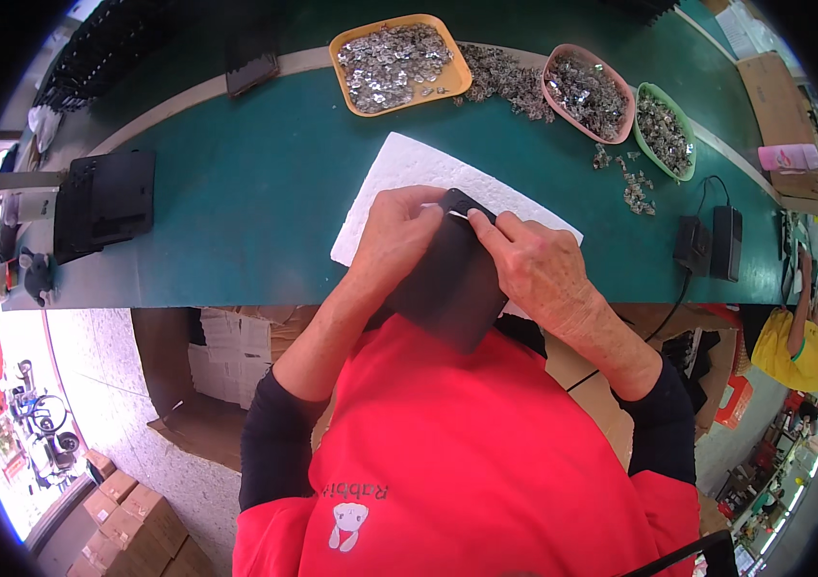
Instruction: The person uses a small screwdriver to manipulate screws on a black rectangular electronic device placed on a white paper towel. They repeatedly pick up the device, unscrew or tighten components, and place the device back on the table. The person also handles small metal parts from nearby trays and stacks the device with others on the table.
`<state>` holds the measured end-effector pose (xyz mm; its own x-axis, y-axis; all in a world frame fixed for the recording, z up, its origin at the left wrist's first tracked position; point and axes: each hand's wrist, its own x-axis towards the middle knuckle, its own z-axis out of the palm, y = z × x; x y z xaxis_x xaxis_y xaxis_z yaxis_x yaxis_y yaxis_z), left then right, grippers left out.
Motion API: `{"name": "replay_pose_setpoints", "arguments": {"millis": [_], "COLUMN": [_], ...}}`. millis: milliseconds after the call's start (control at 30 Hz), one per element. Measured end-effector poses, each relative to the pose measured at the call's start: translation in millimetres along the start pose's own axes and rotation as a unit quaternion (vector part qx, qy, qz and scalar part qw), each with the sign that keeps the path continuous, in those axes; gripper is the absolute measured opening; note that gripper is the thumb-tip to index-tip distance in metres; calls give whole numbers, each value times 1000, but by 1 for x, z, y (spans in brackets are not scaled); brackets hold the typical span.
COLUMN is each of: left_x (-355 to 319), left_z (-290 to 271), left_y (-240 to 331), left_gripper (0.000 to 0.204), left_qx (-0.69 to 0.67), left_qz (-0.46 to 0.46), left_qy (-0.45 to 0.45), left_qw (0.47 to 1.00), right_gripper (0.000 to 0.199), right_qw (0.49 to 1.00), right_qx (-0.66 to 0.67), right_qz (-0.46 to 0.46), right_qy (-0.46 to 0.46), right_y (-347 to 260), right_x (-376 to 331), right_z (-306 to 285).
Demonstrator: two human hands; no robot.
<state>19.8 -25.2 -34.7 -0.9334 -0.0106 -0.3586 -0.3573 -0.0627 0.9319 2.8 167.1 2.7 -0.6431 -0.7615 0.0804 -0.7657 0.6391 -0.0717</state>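
My left hand (399,236) and my right hand (534,264) meet over a dark grey flat square part (449,288) that I hold tilted above the table edge. Both hands grip its upper edge, fingers pinched. A small shiny metal piece (454,213) shows between my fingertips at the top of the part. Under the hands lies a white foam sheet (409,168) on the green table (255,192).
An orange tray (399,62), a pink tray (590,93) and a green tray (666,130) hold small metal pieces, with loose ones (510,82) between them. Black stacked parts (106,202) sit left. Two black boxes (710,240) with a cable lie right. Another person (798,341) is at far right.
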Motion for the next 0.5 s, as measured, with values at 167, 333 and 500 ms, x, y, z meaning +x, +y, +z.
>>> {"name": "replay_pose_setpoints", "arguments": {"millis": [167, 333, 500], "left_x": [3, 3, 3], "left_z": [-5, -5, -4], "left_y": [-3, -2, -7], "left_gripper": [30, 30, 31], "left_qx": [22, 28, 42], "left_qz": [-16, -3, 12], "left_qy": [-26, -37, -40], "left_qw": [999, 999, 998], "right_gripper": [42, 43, 44], "right_qw": [999, 997, 990], "right_qx": [-17, -52, -73], "right_qz": [-18, -43, -68], "right_qy": [-22, -27, -102], "right_y": [2, 2, -3], "right_x": [4, 5, 14], "right_z": [-2, 0, -12]}}
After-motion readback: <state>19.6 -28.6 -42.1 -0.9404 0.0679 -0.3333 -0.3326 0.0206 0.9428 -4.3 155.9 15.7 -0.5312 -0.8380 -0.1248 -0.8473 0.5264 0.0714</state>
